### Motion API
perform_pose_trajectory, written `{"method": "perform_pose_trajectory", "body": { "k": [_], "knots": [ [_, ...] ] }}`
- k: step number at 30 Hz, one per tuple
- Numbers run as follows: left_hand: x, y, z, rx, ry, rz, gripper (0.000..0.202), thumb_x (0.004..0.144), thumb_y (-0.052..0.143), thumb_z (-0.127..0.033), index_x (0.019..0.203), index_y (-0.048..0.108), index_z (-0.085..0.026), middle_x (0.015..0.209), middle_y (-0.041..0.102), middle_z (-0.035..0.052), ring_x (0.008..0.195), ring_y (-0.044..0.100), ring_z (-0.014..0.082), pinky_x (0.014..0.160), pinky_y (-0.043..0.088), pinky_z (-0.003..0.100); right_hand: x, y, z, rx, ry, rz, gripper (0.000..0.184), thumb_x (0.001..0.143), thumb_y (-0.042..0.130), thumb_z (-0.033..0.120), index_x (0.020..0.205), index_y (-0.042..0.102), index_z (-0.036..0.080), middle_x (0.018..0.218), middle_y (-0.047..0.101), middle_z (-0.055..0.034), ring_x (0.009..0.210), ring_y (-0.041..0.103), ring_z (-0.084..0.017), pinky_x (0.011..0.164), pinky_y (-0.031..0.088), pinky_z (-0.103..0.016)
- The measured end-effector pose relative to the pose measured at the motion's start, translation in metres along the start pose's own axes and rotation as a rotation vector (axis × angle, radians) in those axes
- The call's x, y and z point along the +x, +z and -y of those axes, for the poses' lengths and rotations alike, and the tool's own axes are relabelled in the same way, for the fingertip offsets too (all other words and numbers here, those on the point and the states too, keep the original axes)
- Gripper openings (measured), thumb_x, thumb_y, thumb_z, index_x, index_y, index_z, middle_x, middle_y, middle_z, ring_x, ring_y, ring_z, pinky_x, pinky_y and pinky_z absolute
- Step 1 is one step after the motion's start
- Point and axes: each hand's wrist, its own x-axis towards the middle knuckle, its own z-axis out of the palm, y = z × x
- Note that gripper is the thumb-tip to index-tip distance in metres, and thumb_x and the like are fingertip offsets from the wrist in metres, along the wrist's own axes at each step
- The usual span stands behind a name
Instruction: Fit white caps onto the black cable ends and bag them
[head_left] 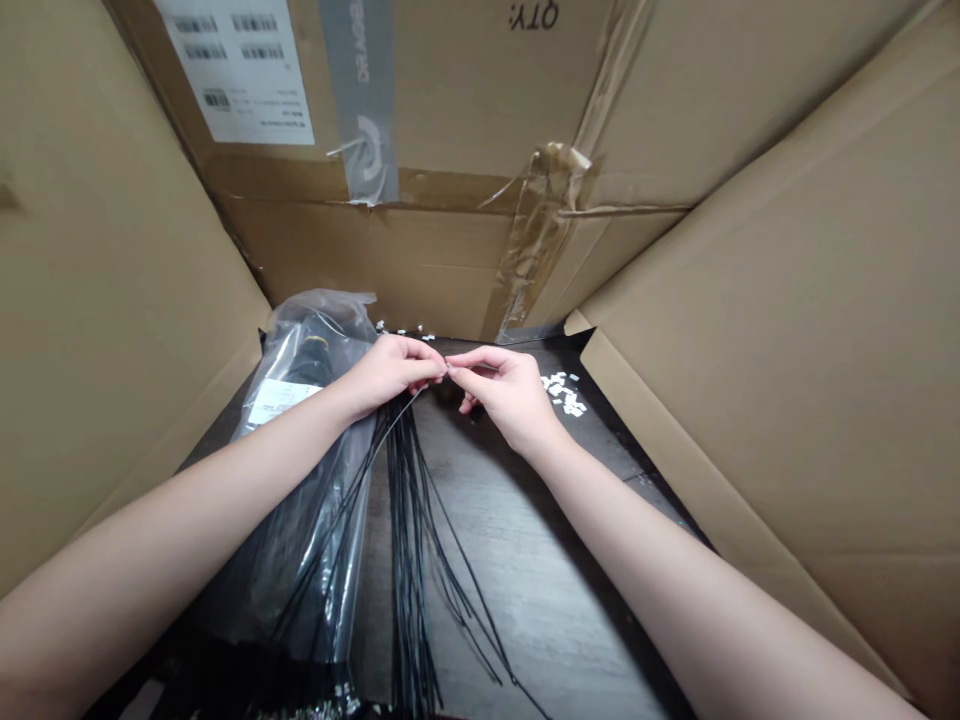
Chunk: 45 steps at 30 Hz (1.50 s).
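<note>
My left hand is closed in a pinch around a thin cable, which shows as a pale line trailing down from the fingers. Fingertip to fingertip with it, my right hand pinches something tiny and dark at the cable's end, too small to name. Below my left hand a bundle of thin black cables fans out toward the near edge of the dark table. A clear plastic bag with black contents and a white label lies under and beside my left forearm.
Small white connector-like pieces lie in a pile right of my right hand. More white bits are scattered behind my left hand. Cardboard walls enclose the table at the back, left and right.
</note>
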Motion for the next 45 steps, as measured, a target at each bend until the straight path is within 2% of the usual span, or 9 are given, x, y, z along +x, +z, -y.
{"method": "perform_pose_trajectory", "body": {
  "k": [7,15,23,33,45],
  "knots": [
    [-0.0012,0.0017,-0.0021,0.02,0.0,-0.006,0.015,0.068,0.07,-0.026,0.07,0.073,-0.012,0.059,0.062,0.0002,0.052,0.045,0.0082,0.052,0.032,0.023,-0.0014,0.0016,0.0021,-0.046,0.011,-0.057,0.02,0.069,0.075,0.028,0.082,0.075,0.013,0.057,0.066,-0.0011,0.041,0.054,-0.011,0.041,0.042,-0.025],
    [0.0001,0.0017,0.0006,-0.029,-0.012,-0.025,0.011,0.068,0.067,-0.023,0.068,0.072,-0.013,0.057,0.06,-0.001,0.051,0.044,0.0073,0.05,0.031,0.022,0.0029,0.0001,-0.0037,0.072,0.037,-0.008,0.026,0.065,0.081,0.032,0.083,0.075,0.015,0.068,0.069,-0.0023,0.046,0.052,-0.009,0.042,0.045,-0.025],
    [0.0007,0.0032,0.0001,-0.088,-0.016,-0.043,0.013,0.068,0.069,-0.026,0.066,0.07,-0.013,0.062,0.062,-0.0003,0.05,0.044,0.0061,0.05,0.034,0.022,0.0035,0.0004,0.0004,0.169,0.067,0.005,0.033,0.062,0.084,0.037,0.085,0.074,0.015,0.056,0.059,0.003,0.047,0.046,-0.008,0.043,0.045,-0.024],
    [0.0005,0.0014,0.0013,-0.092,-0.04,-0.028,0.017,0.067,0.076,-0.029,0.074,0.074,-0.013,0.07,0.069,0.0022,0.054,0.05,0.0068,0.052,0.039,0.021,0.0049,-0.001,0.0008,0.208,0.088,0.009,0.037,0.059,0.086,0.039,0.085,0.073,0.016,0.06,0.061,0.0021,0.049,0.046,-0.008,0.045,0.046,-0.024],
    [0.0003,0.0027,-0.0008,-0.098,-0.059,-0.043,0.011,0.067,0.07,-0.023,0.069,0.073,-0.013,0.066,0.068,0.0027,0.055,0.05,0.007,0.053,0.038,0.021,0.0038,-0.0012,0.0022,0.192,0.093,0.028,0.034,0.061,0.086,0.037,0.085,0.074,0.015,0.059,0.061,0.002,0.049,0.046,-0.008,0.045,0.042,-0.023]
  ]
}}
